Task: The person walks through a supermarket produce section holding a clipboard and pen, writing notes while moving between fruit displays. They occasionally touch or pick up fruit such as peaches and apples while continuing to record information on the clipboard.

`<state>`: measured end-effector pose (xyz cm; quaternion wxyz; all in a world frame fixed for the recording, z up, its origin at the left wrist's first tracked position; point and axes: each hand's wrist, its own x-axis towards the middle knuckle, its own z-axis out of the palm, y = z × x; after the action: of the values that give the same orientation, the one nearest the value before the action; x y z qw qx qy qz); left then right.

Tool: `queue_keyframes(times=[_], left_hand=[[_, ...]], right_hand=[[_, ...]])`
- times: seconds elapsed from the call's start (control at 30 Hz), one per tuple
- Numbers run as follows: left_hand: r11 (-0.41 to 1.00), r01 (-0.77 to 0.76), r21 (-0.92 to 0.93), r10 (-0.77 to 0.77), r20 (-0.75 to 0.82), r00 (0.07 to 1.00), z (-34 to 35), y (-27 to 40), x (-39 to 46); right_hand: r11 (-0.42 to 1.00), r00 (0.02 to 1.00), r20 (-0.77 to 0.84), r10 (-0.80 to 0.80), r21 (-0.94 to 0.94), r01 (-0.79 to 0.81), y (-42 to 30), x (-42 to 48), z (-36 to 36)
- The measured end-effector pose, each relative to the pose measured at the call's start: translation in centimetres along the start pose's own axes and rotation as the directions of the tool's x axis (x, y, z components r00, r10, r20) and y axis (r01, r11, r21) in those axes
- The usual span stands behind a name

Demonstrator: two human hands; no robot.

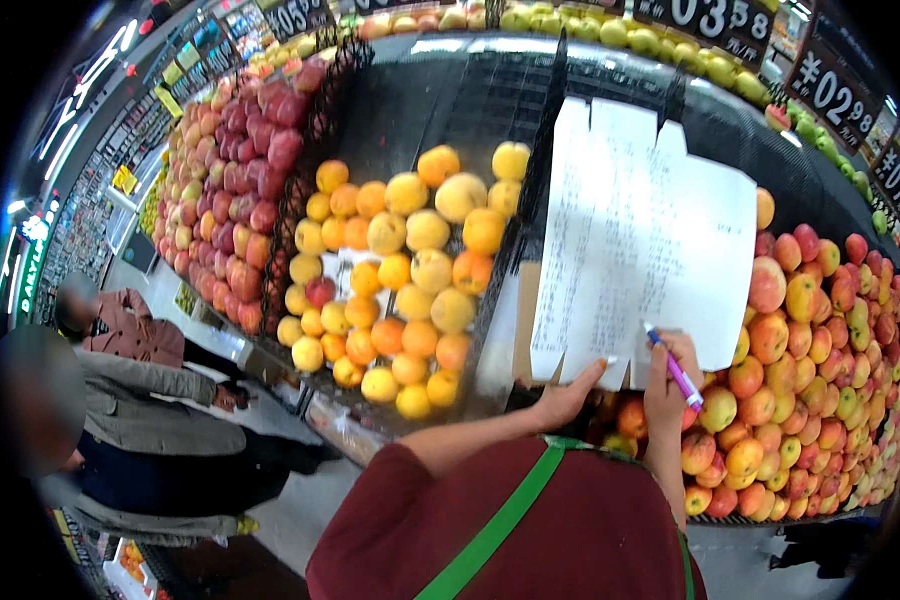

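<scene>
A large white sheet of paper or card (637,240), notched along its edges and covered in rows of handwriting, lies over the divider and fruit in front of me. My left hand (570,394) grips its lower edge, one fingertip showing on top. In my right hand (671,367) is a purple and white pen (675,371), its tip at the lower middle of the sheet; whether it touches is hard to tell. Brown cardboard (523,322) shows under the sheet's left side. Red and yellow apples (765,337) lie piled to the right of my right hand.
Orange and yellow fruit (409,296) fills a bin on the left, past a black divider (521,202). Dark red apples (262,135) rise beyond it. Price signs (829,86) hang along the back. Two people (157,405) stand in the aisle at left.
</scene>
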<state>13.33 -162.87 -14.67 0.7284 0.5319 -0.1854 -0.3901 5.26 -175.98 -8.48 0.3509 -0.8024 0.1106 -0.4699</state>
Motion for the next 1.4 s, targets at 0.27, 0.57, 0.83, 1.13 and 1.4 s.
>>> queue_keyframes(times=[0.27, 0.57, 0.83, 1.13, 1.4], left_hand=[[0.999, -0.032, -0.012, 0.032, -0.006, 0.999, 0.1, 0.6, -0.2], [0.998, -0.061, 0.024, 0.060, 0.035, 0.998, -0.2, 0.2, -0.2], [0.999, -0.049, -0.017, 0.049, 0.002, 0.999, 0.1, 0.5, -0.4], [0.996, -0.019, -0.087, 0.019, 0.006, 1.000, -0.1, -0.5, -0.1], [0.994, -0.079, -0.071, 0.082, 0.045, 0.996, -0.2, -0.5, -0.2]], right_hand=[[0.996, 0.999, -0.041, -0.004, 0.089, 0.008, 0.1, 0.3, 0.3], [0.993, 1.000, -0.025, 0.004, 0.120, -0.001, -0.1, 0.1, 0.3], [0.993, 1.000, -0.017, -0.010, 0.114, 0.012, -0.2, 0.1, 0.3], [0.995, 1.000, -0.001, 0.003, 0.099, -0.003, 0.1, 0.0, 0.3], [0.993, 0.999, -0.002, 0.047, 0.105, -0.046, -0.1, -0.1, 0.6]])
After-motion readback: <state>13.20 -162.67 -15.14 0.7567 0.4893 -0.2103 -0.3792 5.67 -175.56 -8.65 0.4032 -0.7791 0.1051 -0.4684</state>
